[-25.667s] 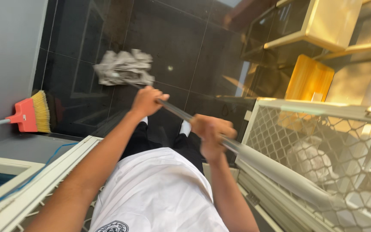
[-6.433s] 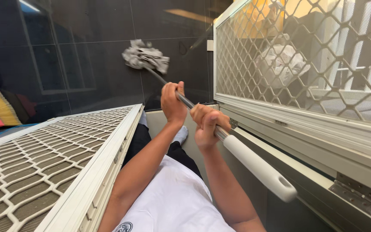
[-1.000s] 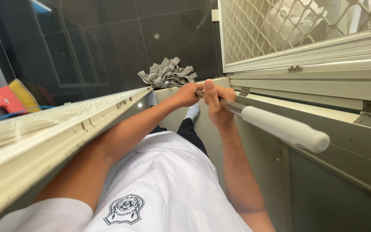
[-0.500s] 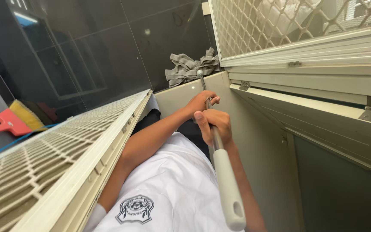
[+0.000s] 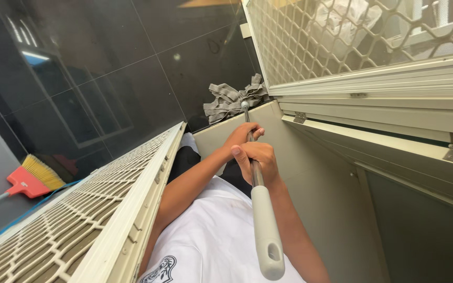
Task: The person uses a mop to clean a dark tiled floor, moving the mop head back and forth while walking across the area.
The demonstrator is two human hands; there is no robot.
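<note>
Both of my hands grip the metal shaft of a mop handle (image 5: 262,220), which has a white plastic end near the camera. My left hand (image 5: 241,135) is farther along the shaft, and my right hand (image 5: 255,160) is just behind it. The grey strip mop head (image 5: 232,99) rests on the dark glossy floor tiles, at the corner by the cream door threshold. I stand between two mesh doors, wearing a white shirt and dark trousers.
A cream mesh security door (image 5: 90,215) stands at my left. A second mesh door (image 5: 352,47) with hinges is at my right, with a white bundle behind it. A red broom (image 5: 30,181) with yellow bristles lies on the floor at far left.
The mop head has stayed at the corner by the right door. My hands have slid slightly nearer to me along the handle, and the view has tilted a little.
</note>
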